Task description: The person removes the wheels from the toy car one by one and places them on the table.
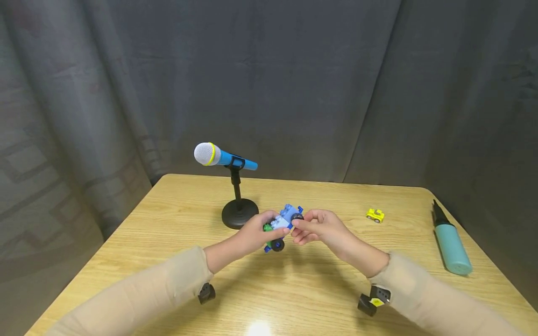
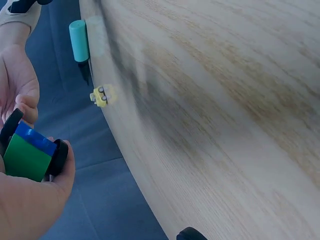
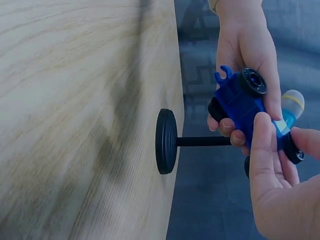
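Observation:
A small toy car (image 1: 280,223) built of blue, light blue and green blocks, with black wheels, is held up above the table between both hands. My left hand (image 1: 251,236) grips its green end, thumb on the near side. At the other end my right hand (image 1: 329,234) pinches the car around a black wheel (image 3: 294,149), thumb at the wheel and a finger along the underside. In the right wrist view the blue underside (image 3: 242,110) and a blue hook (image 3: 224,75) show. The left wrist view shows the green block (image 2: 27,159) between two wheels.
A blue toy microphone (image 1: 227,157) sits on a stand with a round black base (image 1: 238,214), just behind my left hand. A tiny yellow car (image 1: 375,215) stands right of my hands on the wooden table (image 1: 168,219). Near the right edge lies a teal bottle with black nozzle (image 1: 453,247).

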The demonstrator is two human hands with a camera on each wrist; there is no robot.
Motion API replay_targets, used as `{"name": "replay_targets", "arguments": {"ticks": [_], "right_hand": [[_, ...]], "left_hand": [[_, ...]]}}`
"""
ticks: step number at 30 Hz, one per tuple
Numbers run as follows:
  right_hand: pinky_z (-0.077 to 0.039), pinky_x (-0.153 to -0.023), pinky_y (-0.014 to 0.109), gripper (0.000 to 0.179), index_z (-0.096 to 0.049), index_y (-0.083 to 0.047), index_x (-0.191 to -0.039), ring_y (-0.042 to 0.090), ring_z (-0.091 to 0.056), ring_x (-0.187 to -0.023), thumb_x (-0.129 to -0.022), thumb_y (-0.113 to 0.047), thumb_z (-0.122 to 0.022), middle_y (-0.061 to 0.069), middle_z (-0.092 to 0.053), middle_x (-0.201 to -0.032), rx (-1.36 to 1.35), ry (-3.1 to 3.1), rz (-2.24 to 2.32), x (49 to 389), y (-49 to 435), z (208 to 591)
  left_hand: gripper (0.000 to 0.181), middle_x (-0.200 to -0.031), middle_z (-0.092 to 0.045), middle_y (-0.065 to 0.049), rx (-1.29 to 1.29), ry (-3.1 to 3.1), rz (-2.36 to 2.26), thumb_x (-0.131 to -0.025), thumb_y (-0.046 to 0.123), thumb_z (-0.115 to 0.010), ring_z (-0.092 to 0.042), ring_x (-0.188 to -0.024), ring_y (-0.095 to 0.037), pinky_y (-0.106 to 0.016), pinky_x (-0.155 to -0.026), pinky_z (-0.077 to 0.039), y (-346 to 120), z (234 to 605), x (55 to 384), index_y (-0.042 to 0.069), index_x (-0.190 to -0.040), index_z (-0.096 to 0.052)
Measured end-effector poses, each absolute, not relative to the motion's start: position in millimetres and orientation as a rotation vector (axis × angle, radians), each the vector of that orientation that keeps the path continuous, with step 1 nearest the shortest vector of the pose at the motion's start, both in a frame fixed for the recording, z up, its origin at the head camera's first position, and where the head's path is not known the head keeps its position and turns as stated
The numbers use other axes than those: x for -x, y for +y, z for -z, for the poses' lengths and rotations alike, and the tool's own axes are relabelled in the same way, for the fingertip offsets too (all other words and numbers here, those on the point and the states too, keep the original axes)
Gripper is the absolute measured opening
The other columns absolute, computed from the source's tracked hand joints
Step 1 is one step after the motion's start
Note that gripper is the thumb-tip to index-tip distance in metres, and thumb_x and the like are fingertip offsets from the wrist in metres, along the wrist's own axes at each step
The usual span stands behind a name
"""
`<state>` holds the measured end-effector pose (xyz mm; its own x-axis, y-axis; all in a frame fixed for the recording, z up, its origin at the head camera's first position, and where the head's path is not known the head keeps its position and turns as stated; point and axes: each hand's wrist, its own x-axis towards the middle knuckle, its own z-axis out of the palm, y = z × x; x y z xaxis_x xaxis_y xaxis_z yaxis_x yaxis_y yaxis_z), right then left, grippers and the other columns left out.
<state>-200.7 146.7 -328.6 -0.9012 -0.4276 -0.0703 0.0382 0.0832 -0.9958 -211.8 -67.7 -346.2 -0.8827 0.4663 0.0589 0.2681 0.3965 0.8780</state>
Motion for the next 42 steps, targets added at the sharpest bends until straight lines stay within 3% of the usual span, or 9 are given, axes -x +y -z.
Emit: {"name": "replay_targets", "arguments": {"ticks": [11,18,26,36,42], "right_hand": [[-0.059,-0.067,0.035,0.025,-0.045,0.001,-0.085,0.016,-0.069,-0.065,-0.094,-0.013,-0.064,0.011,-0.069,-0.074,0.471,2.241,1.721,199,147,324],[-0.059,-0.066,0.040,0.024,-0.045,0.000,-0.085,0.019,-0.067,-0.062,-0.095,-0.012,-0.062,0.016,-0.066,-0.074,0.504,2.293,1.652,199,147,324],[-0.059,-0.068,0.041,0.022,-0.043,0.000,-0.085,0.020,-0.068,-0.064,-0.095,-0.009,-0.061,0.011,-0.065,-0.072,0.502,2.310,1.619,198,148,322],[-0.059,-0.065,0.040,0.023,-0.045,0.002,-0.082,0.030,-0.070,-0.064,-0.093,-0.007,-0.063,0.013,-0.066,-0.069,0.501,2.323,1.567,199,148,327],[-0.059,-0.065,0.042,0.025,-0.046,0.001,-0.082,0.023,-0.069,-0.063,-0.093,-0.011,-0.064,0.011,-0.066,-0.069,0.583,2.282,1.557,204,152,326]], "left_hand": [[0.040,-0.092,-0.063,-0.005,-0.716,2.504,-1.366,-0.097,0.032,-0.059,-0.058,-0.073,-0.011,-0.024,-0.064,-0.050,-65,346,211,0.002,-0.122,-0.057],[0.035,-0.088,-0.063,-0.004,-0.754,2.507,-1.340,-0.097,0.031,-0.059,-0.057,-0.069,-0.010,-0.024,-0.061,-0.050,-66,348,214,0.002,-0.118,-0.060],[0.036,-0.087,-0.062,-0.003,-0.742,2.509,-1.322,-0.097,0.032,-0.059,-0.056,-0.069,-0.010,-0.023,-0.060,-0.049,-64,351,216,0.002,-0.118,-0.060],[0.034,-0.087,-0.060,-0.002,-0.725,2.480,-1.321,-0.097,0.031,-0.059,-0.055,-0.071,-0.010,-0.022,-0.062,-0.047,-62,356,216,0.001,-0.115,-0.061],[0.033,-0.088,-0.060,-0.003,-0.721,2.442,-1.340,-0.097,0.032,-0.059,-0.056,-0.073,-0.010,-0.023,-0.063,-0.048,-63,357,218,0.002,-0.111,-0.061]]}}
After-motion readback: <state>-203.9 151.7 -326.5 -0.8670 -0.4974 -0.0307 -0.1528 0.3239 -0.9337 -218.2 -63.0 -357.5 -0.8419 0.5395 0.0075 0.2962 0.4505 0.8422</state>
